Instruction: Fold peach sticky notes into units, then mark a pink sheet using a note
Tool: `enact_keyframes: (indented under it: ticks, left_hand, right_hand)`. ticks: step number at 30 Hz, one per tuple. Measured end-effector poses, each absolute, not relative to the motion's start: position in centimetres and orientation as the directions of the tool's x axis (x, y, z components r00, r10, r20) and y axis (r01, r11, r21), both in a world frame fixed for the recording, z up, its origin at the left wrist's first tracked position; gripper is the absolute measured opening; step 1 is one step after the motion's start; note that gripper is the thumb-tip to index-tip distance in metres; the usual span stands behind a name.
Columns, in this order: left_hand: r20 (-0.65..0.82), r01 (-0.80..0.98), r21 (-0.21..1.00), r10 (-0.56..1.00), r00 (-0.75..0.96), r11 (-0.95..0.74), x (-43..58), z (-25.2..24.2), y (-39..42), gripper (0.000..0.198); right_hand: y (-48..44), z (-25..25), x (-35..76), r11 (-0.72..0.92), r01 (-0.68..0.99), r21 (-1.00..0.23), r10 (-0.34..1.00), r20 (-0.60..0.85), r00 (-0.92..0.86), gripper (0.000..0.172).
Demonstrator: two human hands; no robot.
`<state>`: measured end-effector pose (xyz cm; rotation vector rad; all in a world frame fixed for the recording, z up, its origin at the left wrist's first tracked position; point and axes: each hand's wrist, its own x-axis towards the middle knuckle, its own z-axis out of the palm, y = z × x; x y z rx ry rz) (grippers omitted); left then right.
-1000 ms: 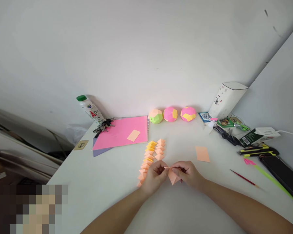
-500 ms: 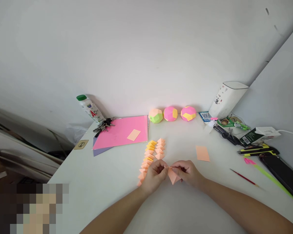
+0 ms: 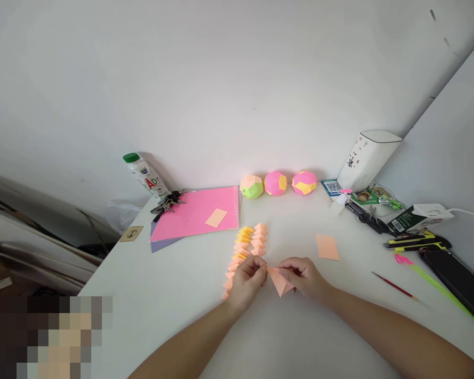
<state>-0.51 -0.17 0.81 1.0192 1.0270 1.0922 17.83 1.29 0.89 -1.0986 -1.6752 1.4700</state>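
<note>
Right hand (image 3: 306, 278) pinches a folded peach paper piece (image 3: 279, 283) between thumb and fingers, holding it in front of the person, point downward. The left hand (image 3: 247, 284) has its fingers curled nearly closed at the piece's other corner; whether they grip it, I cannot tell. Folded paper units (image 3: 243, 245) stand in two rows near the left hand on the counter (image 3: 174, 295).

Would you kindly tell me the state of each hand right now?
Left hand: closed, at a corner of the folded paper; whether gripping it cannot be told.
Right hand: closed, holding the folded paper.
</note>
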Motion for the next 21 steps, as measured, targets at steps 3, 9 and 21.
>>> enact_keyframes:
  ticks: [3,9,21]
  left_hand:
    - [-0.097,-0.193,0.972,0.975,0.201,0.137,-0.4,1.0,-0.2,0.02]
    - [-0.102,-0.04,0.992,0.951,0.291,0.119,0.0,0.9,-0.2,0.021]
    - [-0.174,-0.115,0.974,0.969,0.177,0.196,-0.3,1.0,-0.2,0.015]
  right_hand:
    - [1.2,0.8,17.8,0.001,0.177,-0.984,0.891,-0.079,-0.447,0.028]
    - [1.1,1.2,17.6,0.04,0.19,-0.981,0.888,-0.052,-0.458,0.021]
    - [0.9,2.1,17.4,-0.024,0.145,-0.989,0.945,-0.069,-0.32,0.01]
